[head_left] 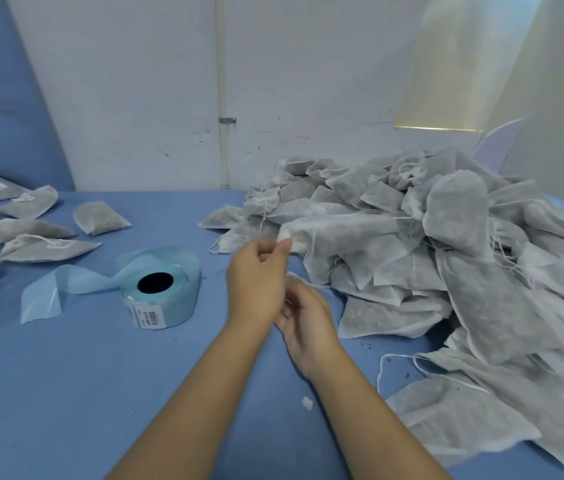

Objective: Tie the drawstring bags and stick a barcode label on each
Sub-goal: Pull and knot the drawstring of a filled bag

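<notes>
A large heap of white drawstring bags [446, 244] covers the right side of the blue table. One bag [349, 233] lies stretched out from the heap, and my left hand [256, 271] pinches its gathered neck at the left end. My right hand [308, 313] sits just below and partly behind the left, fingers curled around the thin white drawstring. A roll of barcode labels [161, 289] on pale blue backing stands left of my hands, its loose tail [66, 289] trailing further left. Tied, labelled bags [45, 245] lie at the far left.
The blue table [100, 393] meets a white wall at the back. A small white scrap [307, 403] lies by my right forearm. Loose strings [398, 362] hang from the heap's near edge, and dark crumbs dot the cloth there.
</notes>
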`<state>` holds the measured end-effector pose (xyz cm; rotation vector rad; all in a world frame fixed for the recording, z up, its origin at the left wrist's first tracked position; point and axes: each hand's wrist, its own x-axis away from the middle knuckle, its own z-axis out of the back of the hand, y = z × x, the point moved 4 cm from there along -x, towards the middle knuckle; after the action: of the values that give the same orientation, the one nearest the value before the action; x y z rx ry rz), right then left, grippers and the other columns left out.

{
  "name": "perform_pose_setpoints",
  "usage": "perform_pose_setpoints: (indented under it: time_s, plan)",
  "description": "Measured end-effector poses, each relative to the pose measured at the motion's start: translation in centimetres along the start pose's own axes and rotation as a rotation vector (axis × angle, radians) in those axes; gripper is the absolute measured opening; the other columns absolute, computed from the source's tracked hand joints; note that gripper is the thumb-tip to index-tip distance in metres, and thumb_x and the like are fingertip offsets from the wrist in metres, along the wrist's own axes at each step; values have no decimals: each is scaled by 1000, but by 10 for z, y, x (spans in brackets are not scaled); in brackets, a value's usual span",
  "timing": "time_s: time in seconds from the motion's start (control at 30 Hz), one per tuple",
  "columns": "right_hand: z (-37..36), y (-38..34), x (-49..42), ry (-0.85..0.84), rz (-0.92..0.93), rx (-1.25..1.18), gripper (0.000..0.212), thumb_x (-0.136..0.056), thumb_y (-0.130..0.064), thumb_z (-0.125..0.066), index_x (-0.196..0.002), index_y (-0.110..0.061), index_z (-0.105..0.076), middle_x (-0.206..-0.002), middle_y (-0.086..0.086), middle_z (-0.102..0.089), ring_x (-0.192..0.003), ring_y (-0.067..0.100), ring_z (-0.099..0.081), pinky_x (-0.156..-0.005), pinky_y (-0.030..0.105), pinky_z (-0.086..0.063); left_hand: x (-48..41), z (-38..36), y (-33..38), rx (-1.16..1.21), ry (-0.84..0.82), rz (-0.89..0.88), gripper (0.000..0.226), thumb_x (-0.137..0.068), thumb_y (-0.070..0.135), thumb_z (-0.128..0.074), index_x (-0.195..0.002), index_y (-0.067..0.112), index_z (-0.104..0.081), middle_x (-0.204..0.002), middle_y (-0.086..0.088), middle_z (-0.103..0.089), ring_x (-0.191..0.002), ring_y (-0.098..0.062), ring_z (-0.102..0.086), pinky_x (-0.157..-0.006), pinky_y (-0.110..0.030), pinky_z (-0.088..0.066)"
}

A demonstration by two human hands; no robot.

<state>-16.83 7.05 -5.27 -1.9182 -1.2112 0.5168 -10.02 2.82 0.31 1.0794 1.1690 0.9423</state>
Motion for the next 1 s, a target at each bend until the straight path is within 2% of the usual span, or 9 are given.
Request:
perform_pose_setpoints:
  time_s: [0.1,0.27,0.37,0.43,0.53,0.63,0.77,0.87,1.0]
  plan:
    - [0,0,2,9,11,68,16,-92,-13,-57,-81,-6,-66,-70,3,-67,-61,9,-60,-63,20,-50,3,25,-23,189,31,231,28,-90,27,-64,-68,11,-62,-49,10,-58,-46,-5,-50,-52,-18,-43]
    - [-3,-1,6,50,52,143,26,-92,-13,-57,-67,-9,-60,-57,1,-61,-53,10,-54,-57,20,-48,17,47,-52,298,-39,411,29,-90,29,-63,-71,7,-64,-49,5,-55,-43,-7,-45,-47,-20,-36]
    - [-6,-3,13,118,138,234,43,-93,-14,-54,-50,-13,-56,-50,1,-55,-47,10,-46,-52,19,-40,23,52,-60,338,-79,419,29,-90,30,-62,-80,4,-66,-51,5,-55,-43,-7,-45,-44,-18,-36]
    - [-6,-7,21,208,274,358,56,-94,-17,-51,-38,-15,-44,-40,0,-44,-40,9,-37,-46,16,-33,25,53,-59,346,-113,382,29,-89,33,-63,-80,6,-68,-51,5,-54,-43,-7,-45,-41,-16,-35]
    - [-6,-9,29,324,454,424,63,-97,-18,-49,-35,-16,-38,-35,-5,-33,-36,5,-29,-42,13,-29,30,55,-58,338,-129,323,27,-86,33,-66,-75,9,-71,-51,4,-54,-44,-7,-46,-41,-16,-34]
    - [-8,-6,29,309,480,473,55,-97,-20,-50,-43,-14,-56,-35,-11,-36,-37,3,-33,-44,13,-29,33,57,-57,446,-161,309,19,-89,22,-63,-76,13,-75,-53,3,-54,-45,-6,-46,-44,-15,-36]
    - [-15,3,25,116,377,628,38,-91,-16,-57,-55,-19,-68,-48,-6,-56,-48,3,-49,-50,11,-37,34,59,-55,586,-148,328,17,-92,5,-53,-88,11,-69,-53,0,-55,-47,-7,-48,-48,-17,-37]
    - [-25,7,25,-44,332,638,22,-87,-7,-62,-67,-12,-70,-60,-5,-63,-59,7,-57,-60,15,-44,35,57,-54,558,-170,314,22,-91,-2,-48,-97,10,-66,-58,-4,-57,-48,-9,-49,-51,-21,-35]
    - [-27,11,26,-84,205,559,11,-86,-6,-64,-77,-6,-70,-53,1,-57,-51,15,-53,-56,26,-46,36,56,-52,442,-241,276,33,-88,-7,-42,-102,14,-63,-53,-4,-54,-44,-11,-46,-43,-19,-35]
